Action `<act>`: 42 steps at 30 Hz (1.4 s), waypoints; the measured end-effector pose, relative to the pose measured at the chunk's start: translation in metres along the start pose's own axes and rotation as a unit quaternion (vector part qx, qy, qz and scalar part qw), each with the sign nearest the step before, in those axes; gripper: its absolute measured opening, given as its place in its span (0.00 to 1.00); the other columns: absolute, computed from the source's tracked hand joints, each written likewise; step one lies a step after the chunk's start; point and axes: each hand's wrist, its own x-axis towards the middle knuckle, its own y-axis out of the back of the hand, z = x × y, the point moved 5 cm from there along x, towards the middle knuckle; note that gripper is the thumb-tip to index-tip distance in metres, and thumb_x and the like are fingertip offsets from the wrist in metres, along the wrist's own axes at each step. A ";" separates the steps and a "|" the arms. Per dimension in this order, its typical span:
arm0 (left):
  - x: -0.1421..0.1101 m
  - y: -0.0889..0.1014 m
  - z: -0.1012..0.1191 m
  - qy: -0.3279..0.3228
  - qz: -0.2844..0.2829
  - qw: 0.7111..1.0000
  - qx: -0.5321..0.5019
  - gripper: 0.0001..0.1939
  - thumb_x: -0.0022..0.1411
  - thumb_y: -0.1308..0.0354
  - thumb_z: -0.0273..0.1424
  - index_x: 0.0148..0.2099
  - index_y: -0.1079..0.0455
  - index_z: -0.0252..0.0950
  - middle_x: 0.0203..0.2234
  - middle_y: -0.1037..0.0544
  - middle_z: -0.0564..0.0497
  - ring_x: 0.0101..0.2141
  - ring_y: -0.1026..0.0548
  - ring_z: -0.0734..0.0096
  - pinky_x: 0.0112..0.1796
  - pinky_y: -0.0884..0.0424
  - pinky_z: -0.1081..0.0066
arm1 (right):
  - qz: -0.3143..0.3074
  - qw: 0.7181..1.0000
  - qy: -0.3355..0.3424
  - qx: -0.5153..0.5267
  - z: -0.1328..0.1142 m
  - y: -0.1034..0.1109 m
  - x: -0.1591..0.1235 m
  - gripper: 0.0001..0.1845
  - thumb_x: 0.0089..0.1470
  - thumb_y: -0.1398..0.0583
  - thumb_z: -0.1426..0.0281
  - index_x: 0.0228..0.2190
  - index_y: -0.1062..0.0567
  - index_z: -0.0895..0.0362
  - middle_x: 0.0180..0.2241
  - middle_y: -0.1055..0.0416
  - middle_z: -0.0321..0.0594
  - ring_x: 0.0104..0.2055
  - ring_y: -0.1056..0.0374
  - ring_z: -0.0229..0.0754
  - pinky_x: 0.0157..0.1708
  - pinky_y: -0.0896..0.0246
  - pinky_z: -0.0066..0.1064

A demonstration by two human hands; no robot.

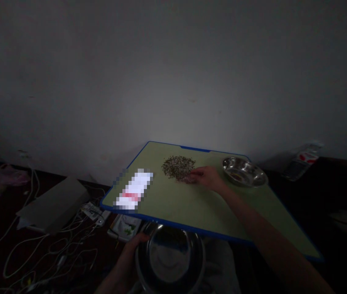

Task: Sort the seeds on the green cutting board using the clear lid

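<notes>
A loose, speckled pile of small brown-and-pale grains or seeds [177,166] lies on the pale green tabletop [173,204]. My right hand [206,177] reaches in from the right, its stretched fingers touching the pile's near right edge; the fingertips are dim and slightly blurred. Below the table's front edge, my left hand [133,247] grips the left rim of a shiny metal basin [170,257], whose inside reflects light. At the table's back right stands a second, smaller metal bowl [245,172], with something dark in its bottom that I cannot make out.
A blue edging [179,228] runs around the table. On its left side lies a bright, pixelated phone-like rectangle [135,190]. A grey box [53,204] and tangled white cables [66,245] are on the floor at left. A plastic bottle [303,161] is at right, by the wall.
</notes>
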 end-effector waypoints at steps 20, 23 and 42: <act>0.000 -0.004 -0.004 0.004 -0.004 1.000 -0.002 0.09 0.48 0.47 0.29 0.23 0.28 0.30 0.15 0.22 0.46 0.20 0.26 0.63 0.28 0.34 0.67 | 0.239 0.963 -0.020 -0.120 0.031 0.032 -0.048 0.15 0.51 0.48 0.68 0.34 0.24 0.60 0.33 0.25 0.45 0.32 0.30 0.43 0.34 0.39 0.32; -0.002 -0.007 -0.006 0.014 0.000 1.000 0.011 0.10 0.48 0.47 0.29 0.20 0.29 0.30 0.13 0.23 0.47 0.17 0.28 0.66 0.26 0.35 0.69 | 0.232 0.959 -0.022 -0.162 0.030 0.028 -0.050 0.14 0.51 0.49 0.70 0.34 0.25 0.60 0.32 0.26 0.45 0.32 0.31 0.43 0.33 0.39 0.31; 0.006 0.005 -0.012 0.024 -0.007 1.000 0.010 0.05 0.45 0.43 0.28 0.23 0.28 0.32 0.12 0.25 0.49 0.19 0.27 0.62 0.29 0.35 0.65 | 0.184 0.981 -0.054 -0.042 0.024 0.018 -0.047 0.13 0.50 0.46 0.68 0.31 0.23 0.57 0.30 0.24 0.40 0.30 0.30 0.41 0.33 0.38 0.30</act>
